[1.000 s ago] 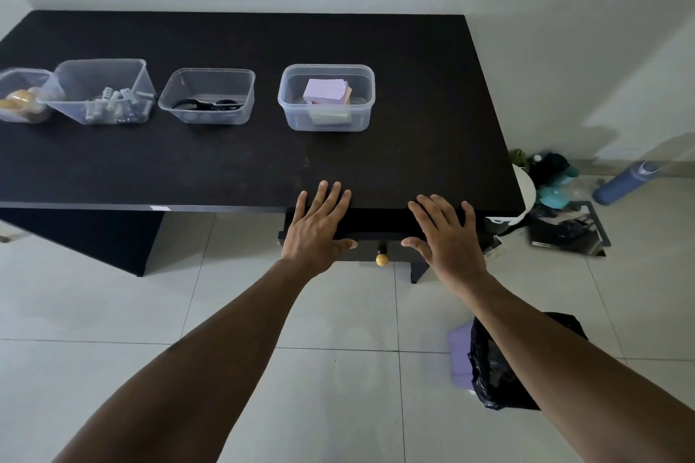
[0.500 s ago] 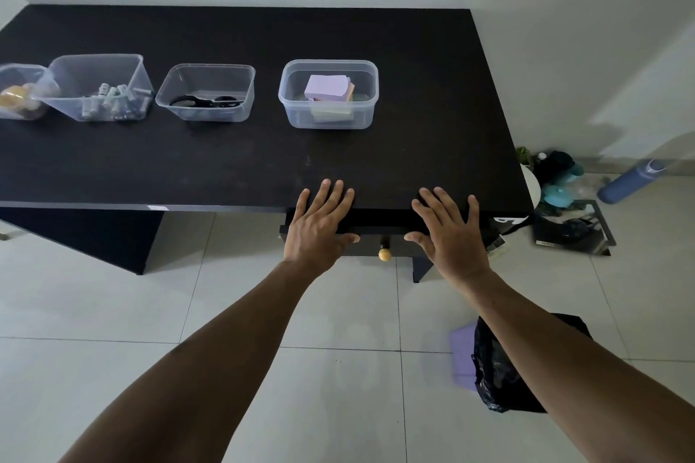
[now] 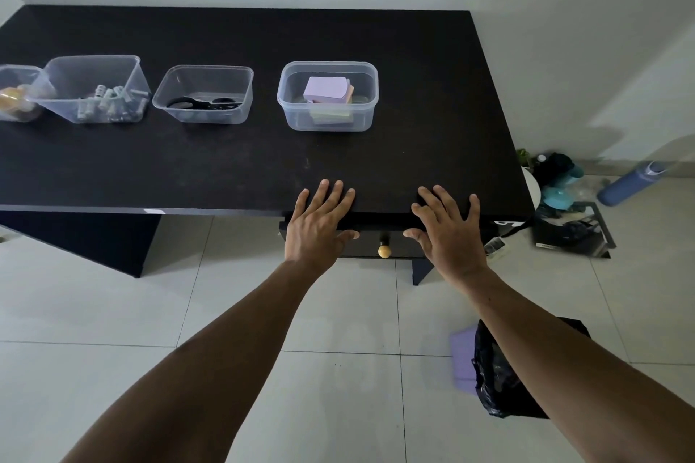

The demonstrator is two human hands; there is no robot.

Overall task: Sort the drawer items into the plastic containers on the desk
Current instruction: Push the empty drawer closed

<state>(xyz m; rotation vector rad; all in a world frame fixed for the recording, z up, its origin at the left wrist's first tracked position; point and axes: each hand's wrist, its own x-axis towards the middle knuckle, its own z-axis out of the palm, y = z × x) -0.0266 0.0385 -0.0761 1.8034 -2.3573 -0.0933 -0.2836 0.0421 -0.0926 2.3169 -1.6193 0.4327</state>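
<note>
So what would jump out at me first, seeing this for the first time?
Two bare arms fill the foreground, the left grip and right grip both open hands spread flat at the near edge of the black desk, either side of a yellow drawer knob. Behind them, a row of clear plastic containers stands on the desk, one holding a purple note pad, another black scissors.

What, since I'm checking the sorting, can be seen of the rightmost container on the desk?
The rightmost container is clear plastic, rectangular with rounded corners, rimmed, lidless. It stands upright on the black desk, apart from the scissors container on its left. Inside lies a stack of sticky notes, lilac on top, pastel ones beneath.
</note>
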